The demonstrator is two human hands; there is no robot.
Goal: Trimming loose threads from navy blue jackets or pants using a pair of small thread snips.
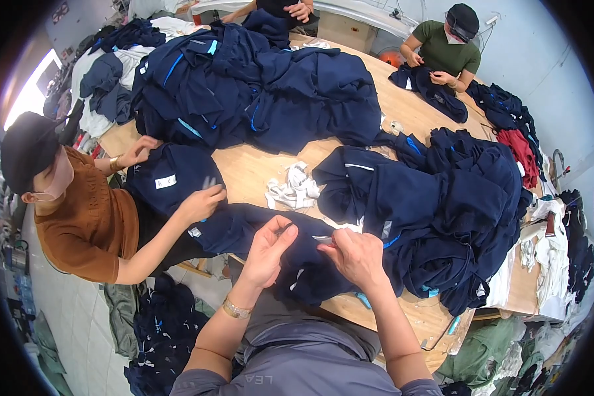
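My right hand grips small metal thread snips, their pointed tip toward my left hand. Most of the snips are hidden in my fist. A short way to the left, my left hand is closed in a pinch. A dark bit shows at its fingertips, too small to name. Under and between both hands a navy garment lies across the near table edge. A large pile of navy garments rises just right of my right hand. White fabric strips lie in a tangle beyond my hands.
A co-worker in a brown shirt handles navy cloth at the left. Another in a green shirt works at the far right. Across the wooden table lies a long navy heap. Dark clothes cover the floor at lower left.
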